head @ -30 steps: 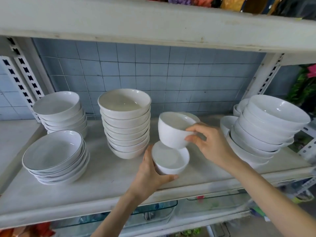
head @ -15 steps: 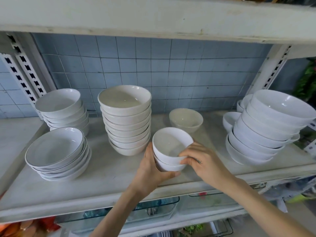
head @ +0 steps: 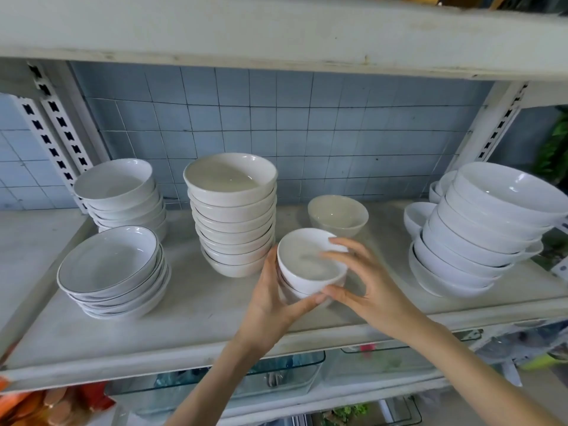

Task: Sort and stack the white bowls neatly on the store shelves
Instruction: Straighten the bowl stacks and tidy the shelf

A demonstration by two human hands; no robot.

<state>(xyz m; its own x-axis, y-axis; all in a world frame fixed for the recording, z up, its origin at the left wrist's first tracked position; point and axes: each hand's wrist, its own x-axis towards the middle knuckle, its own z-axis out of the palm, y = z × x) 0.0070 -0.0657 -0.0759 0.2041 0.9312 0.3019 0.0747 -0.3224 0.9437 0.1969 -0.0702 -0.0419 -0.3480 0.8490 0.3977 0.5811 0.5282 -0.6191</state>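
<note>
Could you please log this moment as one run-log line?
left hand: holds lower bowl | right hand: grips top bowl | top bowl: nested in lower bowl

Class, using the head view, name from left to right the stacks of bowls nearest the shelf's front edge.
stack of shallow dishes → tall bowl stack → nested small bowls → leaning stack of large bowls

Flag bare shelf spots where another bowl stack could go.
Free: front strip of the shelf between the shallow dish stack and the left hand; gap between the lone cream bowl and the right bowl cluster. Crowded: mid-shelf, where the left hand and right hand hold the nested small bowls close beside the tall stack.
</note>
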